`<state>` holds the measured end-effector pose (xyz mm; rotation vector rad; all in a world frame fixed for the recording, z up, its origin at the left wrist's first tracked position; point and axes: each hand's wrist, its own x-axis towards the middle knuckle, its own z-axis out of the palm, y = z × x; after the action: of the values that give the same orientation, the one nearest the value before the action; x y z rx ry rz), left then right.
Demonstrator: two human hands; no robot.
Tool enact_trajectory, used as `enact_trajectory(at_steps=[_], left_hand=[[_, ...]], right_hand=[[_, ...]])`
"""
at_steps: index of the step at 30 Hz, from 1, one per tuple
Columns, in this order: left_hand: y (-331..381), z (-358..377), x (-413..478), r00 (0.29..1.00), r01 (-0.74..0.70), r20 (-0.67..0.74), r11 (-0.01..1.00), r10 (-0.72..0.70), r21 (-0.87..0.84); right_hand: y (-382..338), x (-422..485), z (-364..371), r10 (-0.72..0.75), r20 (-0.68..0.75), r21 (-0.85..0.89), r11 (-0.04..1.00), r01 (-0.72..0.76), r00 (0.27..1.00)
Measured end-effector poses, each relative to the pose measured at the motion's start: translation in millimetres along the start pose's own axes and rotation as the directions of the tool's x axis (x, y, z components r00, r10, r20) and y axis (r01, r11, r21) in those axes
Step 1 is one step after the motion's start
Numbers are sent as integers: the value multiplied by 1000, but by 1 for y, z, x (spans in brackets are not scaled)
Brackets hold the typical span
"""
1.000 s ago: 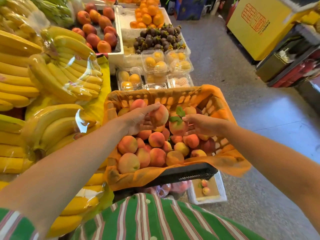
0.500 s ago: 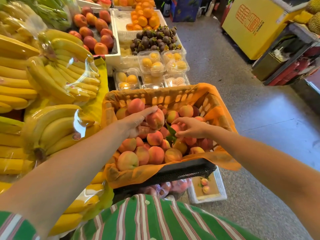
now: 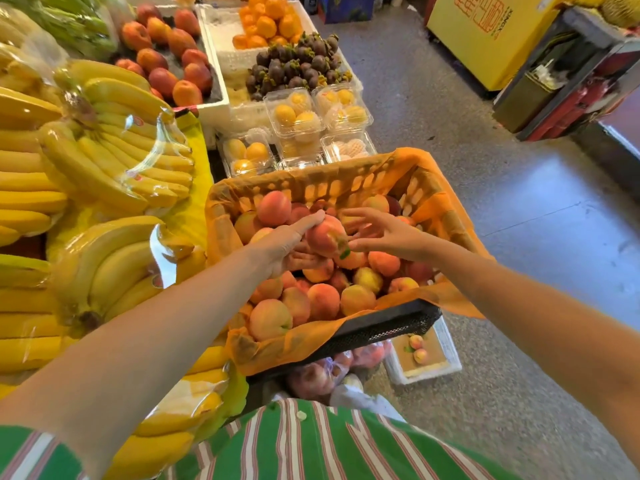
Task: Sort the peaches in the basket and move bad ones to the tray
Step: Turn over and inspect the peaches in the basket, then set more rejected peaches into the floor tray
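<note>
Peaches (image 3: 420, 355), two of them, lie in the white tray (image 3: 450, 355) low and right of centre, on a brown liner. Beside it, under the basket, sits a clear bag (image 3: 318, 375) of reddish fruit. At mid-frame the basket (image 3: 384, 323), black-rimmed and lined with orange mesh, carries a heap of peaches (image 3: 322, 299). Above the heap the left hand (image 3: 287, 244) grips one peach (image 3: 325, 235), thumb over its top. The right hand (image 3: 384, 233) is spread wide and holds nothing, its thumb just at that peach's leafy end. Wrapped bananas (image 3: 104, 161) fill the left side, their small stickers unreadable. Beyond the basket, clear lidded boxes (image 3: 298, 116) contain yellow fruit. Farther up, white foam boxes carry mangosteens (image 3: 294, 67) and oranges (image 3: 270, 22). The yellow carton (image 3: 485, 32) at upper right bears red characters, too small to read.
</note>
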<state>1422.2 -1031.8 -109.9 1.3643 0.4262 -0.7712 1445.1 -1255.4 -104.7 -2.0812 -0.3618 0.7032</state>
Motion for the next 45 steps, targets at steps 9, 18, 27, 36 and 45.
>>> enact_trajectory(at_steps=[9,18,27,36,45], left_hand=[[-12,94,0,994,-105,55,979,96,176],[-41,247,-9,652,-611,178,372,737,699],[-119,384,8,642,-620,435,94,631,779],[-212,417,119,882,-438,407,94,237,894],[-367,403,295,932,-356,353,35,77,934]], right_hand=[[8,-79,-7,-127,-245,53,988,145,961],[87,-220,-74,-8,-437,144,986,79,899],[218,-337,-107,244,-479,204,965,-164,843],[373,-333,-68,457,-461,271,889,-370,760],[564,-267,2,567,-409,342,822,-456,715]])
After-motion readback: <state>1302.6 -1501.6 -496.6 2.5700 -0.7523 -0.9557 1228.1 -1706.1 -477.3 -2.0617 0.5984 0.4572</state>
